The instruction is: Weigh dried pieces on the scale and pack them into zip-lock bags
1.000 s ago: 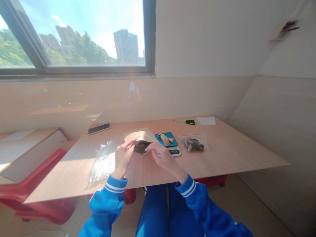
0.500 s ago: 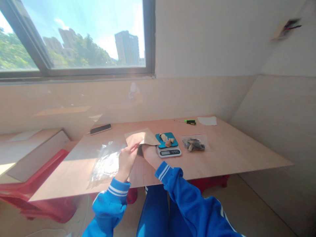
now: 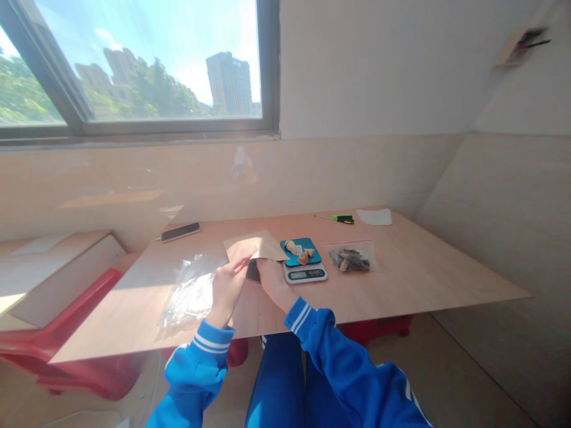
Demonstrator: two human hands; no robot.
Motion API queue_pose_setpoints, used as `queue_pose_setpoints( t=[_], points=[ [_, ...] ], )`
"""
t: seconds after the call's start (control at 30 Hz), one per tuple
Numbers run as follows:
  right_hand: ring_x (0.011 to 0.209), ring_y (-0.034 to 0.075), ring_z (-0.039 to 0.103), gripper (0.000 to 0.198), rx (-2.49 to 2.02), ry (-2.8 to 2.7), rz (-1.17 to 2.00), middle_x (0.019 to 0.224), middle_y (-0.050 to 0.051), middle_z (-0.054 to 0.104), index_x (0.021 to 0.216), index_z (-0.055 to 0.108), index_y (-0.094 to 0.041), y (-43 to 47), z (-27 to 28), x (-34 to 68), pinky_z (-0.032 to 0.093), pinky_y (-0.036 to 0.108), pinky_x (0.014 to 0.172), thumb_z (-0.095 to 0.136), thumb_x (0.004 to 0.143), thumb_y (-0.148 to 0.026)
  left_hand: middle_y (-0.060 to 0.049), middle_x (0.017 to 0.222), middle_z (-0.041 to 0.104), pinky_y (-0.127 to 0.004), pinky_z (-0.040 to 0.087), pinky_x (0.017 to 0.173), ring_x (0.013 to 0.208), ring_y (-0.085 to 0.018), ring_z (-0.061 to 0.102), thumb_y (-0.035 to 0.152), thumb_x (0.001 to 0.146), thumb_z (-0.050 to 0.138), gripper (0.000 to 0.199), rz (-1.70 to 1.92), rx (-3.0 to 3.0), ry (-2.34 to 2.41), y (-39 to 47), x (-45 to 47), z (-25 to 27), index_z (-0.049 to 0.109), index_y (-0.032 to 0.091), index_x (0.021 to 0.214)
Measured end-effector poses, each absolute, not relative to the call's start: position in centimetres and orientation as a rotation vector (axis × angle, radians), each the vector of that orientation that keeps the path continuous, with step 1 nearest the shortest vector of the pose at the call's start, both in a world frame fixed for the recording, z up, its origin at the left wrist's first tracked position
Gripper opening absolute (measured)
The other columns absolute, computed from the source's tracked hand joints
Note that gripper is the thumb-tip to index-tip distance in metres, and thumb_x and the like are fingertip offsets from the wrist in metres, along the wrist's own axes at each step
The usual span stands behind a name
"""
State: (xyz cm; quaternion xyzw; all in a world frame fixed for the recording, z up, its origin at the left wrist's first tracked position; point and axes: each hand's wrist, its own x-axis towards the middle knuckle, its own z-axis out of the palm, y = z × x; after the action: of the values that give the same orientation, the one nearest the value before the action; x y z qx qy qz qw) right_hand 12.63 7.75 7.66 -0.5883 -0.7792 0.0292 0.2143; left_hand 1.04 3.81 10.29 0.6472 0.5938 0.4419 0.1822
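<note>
A brown kraft paper bag [image 3: 254,242] lies on the table with its mouth toward me. My left hand [image 3: 228,286] pinches the near edge of its mouth and holds the upper layer up. Into the opening reaches my right hand [image 3: 273,278], its fingers hidden inside the bag, so what they do cannot be seen. Just right of the bag stands a small kitchen scale [image 3: 306,273] with a teal platform. Several pale brown dried pieces [image 3: 306,256] rest on that platform. Beside the scale is a clear zip bag [image 3: 351,260] with dark and brown dried pieces in it.
Clear plastic bags [image 3: 190,297] lie to the left in sunlight. A phone [image 3: 181,232] is at the back left. Screwdrivers [image 3: 343,219] and a white paper [image 3: 375,217] lie near the back edge. A red stool [image 3: 89,333] stands left of the table.
My right hand and forearm have shifted slightly while the hand stays in the paper bag. The left hand keeps its hold. The scale and other things stay put; the view tilts slightly.
</note>
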Motion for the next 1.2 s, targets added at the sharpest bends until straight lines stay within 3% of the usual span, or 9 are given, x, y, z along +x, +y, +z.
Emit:
queue_pose_setpoints(
  t=[0.1, 0.3, 0.43, 0.57, 0.67, 0.8, 0.87, 1.07, 1.2],
  points=[
    [0.082, 0.028, 0.071, 0.033, -1.694, -2.192, 0.066, 0.090, 0.019, 0.073, 0.097, 0.067, -0.009, 6.9, 8.0, 12.7, 0.055, 0.036, 0.074, 0.036, 0.089, 0.002, 0.001, 0.098, 0.076, -0.027, 0.056, 0.081, 0.100, -0.020, 0.070, 0.018, 0.080, 0.057, 0.030, 1.264, 1.837, 1.689, 4.0, 0.7, 10.2, 0.073, 0.028, 0.104],
    [0.096, 0.023, 0.068, 0.026, -1.527, -2.175, 0.135, 0.104, 0.013, 0.070, 0.111, 0.060, -0.015, 5.3, 8.5, 13.9, 0.053, 0.032, 0.082, 0.044, 0.092, -0.006, 0.001, 0.099, 0.076, -0.030, 0.055, 0.085, 0.099, -0.021, 0.070, 0.022, 0.080, 0.056, 0.029, 1.276, 1.851, 1.712, 4.5, 0.1, 10.3, 0.073, 0.030, 0.103],
    [0.083, 0.019, 0.068, 0.022, -1.151, -1.856, 0.798, 0.094, 0.008, 0.071, 0.107, 0.061, -0.016, 4.3, 9.2, 16.6, 0.054, 0.029, 0.074, 0.062, 0.086, -0.021, 0.000, 0.099, 0.076, -0.030, 0.055, 0.085, 0.099, -0.021, 0.070, 0.020, 0.079, 0.055, 0.030, 1.295, 1.842, 1.690, 4.8, -0.4, 10.3, 0.074, 0.028, 0.101],
    [0.060, 0.012, 0.061, 0.039, -0.861, -1.616, 1.382, 0.072, 0.000, 0.065, 0.114, 0.059, -0.017, 5.2, 10.2, 21.9, 0.050, 0.024, 0.057, 0.066, 0.082, -0.037, -0.001, 0.101, 0.076, -0.031, 0.054, 0.086, 0.099, -0.021, 0.070, 0.021, 0.079, 0.054, 0.030, 1.331, 1.810, 1.683, 5.2, -0.9, 10.3, 0.074, 0.027, 0.102],
    [0.059, 0.012, 0.060, 0.051, -0.983, -1.455, 1.214, 0.068, -0.001, 0.063, 0.124, 0.050, -0.016, 8.3, 9.8, 26.1, 0.050, 0.024, 0.057, 0.065, 0.081, -0.039, -0.002, 0.098, 0.076, -0.031, 0.054, 0.086, 0.098, -0.021, 0.070, 0.021, 0.079, 0.054, 0.030, 1.348, 1.776, 1.713, 5.4, -1.2, 10.4, 0.074, 0.026, 0.101],
    [0.078, 0.016, 0.065, 0.038, -1.417, -1.545, 0.493, 0.093, 0.006, 0.069, 0.118, 0.053, -0.019, 13.8, 8.1, 29.0, 0.053, 0.029, 0.071, 0.062, 0.081, -0.027, -0.002, 0.097, 0.077, -0.031, 0.055, 0.083, 0.096, -0.022, 0.071, 0.020, 0.079, 0.056, 0.030, 1.343, 1.752, 1.711, 5.5, -1.3, 10.6, 0.074, 0.026, 0.101],
    [0.088, 0.019, 0.065, 0.032, -1.534, -1.601, 0.309, 0.099, 0.008, 0.070, 0.112, 0.058, -0.020, 15.8, 7.4, 29.2, 0.051, 0.034, 0.081, 0.062, 0.080, -0.020, -0.002, 0.097, 0.076, -0.031, 0.055, 0.082, 0.097, -0.022, 0.071, 0.020, 0.079, 0.056, 0.029, 1.335, 1.745, 1.721, 5.3, -1.3, 10.6, 0.074, 0.026, 0.101],
    [0.094, 0.025, 0.064, 0.008, -1.577, -1.781, 0.244, 0.087, 0.010, 0.073, 0.080, 0.070, -0.018, 17.1, 6.6, 28.5, 0.043, 0.036, 0.091, 0.071, 0.073, -0.020, -0.001, 0.098, 0.076, -0.031, 0.056, 0.081, 0.096, -0.021, 0.071, 0.020, 0.080, 0.055, 0.031, 1.300, 1.766, 1.720, 5.0, -1.4, 10.6, 0.073, 0.028, 0.103],
    [0.095, 0.025, 0.063, 0.025, -1.559, -1.744, 0.181, 0.095, 0.015, 0.072, 0.086, 0.069, -0.014, 16.1, 7.7, 28.0, 0.044, 0.037, 0.089, 0.053, 0.088, -0.033, 0.000, 0.097, 0.076, -0.030, 0.056, 0.081, 0.094, -0.020, 0.071, 0.019, 0.079, 0.055, 0.030, 1.315, 1.758, 1.715, 5.1, -1.4, 11.0, 0.074, 0.028, 0.101]
  ],
)
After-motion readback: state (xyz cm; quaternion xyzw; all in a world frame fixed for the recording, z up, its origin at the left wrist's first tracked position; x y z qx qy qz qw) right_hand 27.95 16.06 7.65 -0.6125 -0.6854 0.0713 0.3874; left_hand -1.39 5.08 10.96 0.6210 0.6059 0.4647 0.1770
